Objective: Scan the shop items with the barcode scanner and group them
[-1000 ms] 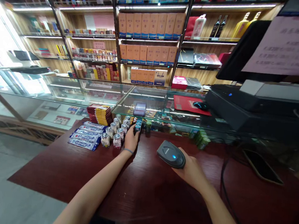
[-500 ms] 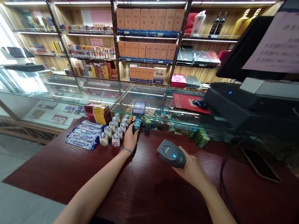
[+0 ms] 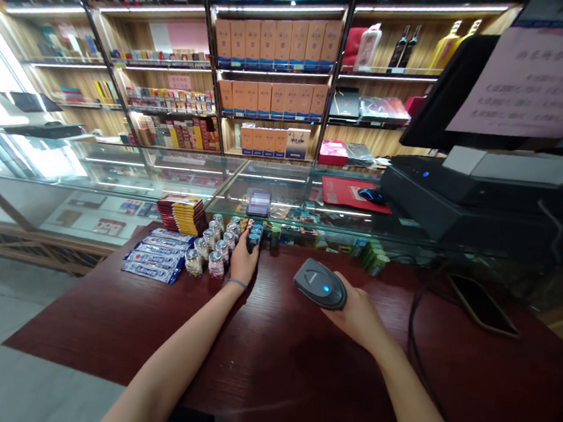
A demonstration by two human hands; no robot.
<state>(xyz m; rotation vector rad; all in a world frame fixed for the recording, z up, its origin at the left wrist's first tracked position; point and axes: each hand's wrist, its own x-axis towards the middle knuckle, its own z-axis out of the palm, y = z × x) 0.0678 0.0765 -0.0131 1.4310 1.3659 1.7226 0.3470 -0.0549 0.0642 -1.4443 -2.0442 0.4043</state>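
Observation:
My right hand (image 3: pixel 358 315) is closed around a dark grey barcode scanner (image 3: pixel 321 283) with a lit blue spot, held above the counter. At the counter's far side, my left hand (image 3: pixel 244 259) has thumb and fingers closed about a small blue container (image 3: pixel 253 240) at the front of a short row; its fingertips are partly hidden. Just left of that hand stand two rows of small glass jars (image 3: pixel 216 264) with silvery lids. Right of the row is a green can (image 3: pixel 275 237). Blue-and-white packets (image 3: pixel 152 266) lie left of the jars.
Stacked red and yellow boxes (image 3: pixel 182 214) stand behind the packets. Green cans (image 3: pixel 376 258), a phone (image 3: pixel 483 305) and a black cable (image 3: pixel 412 332) are on the dark red counter (image 3: pixel 264 377). A glass display case (image 3: pixel 244 180) and a monitor (image 3: pixel 450 88) rise beyond.
The view has shifted slightly. My left hand stays at the blue containers, and my right hand still holds the scanner in nearly the same place.

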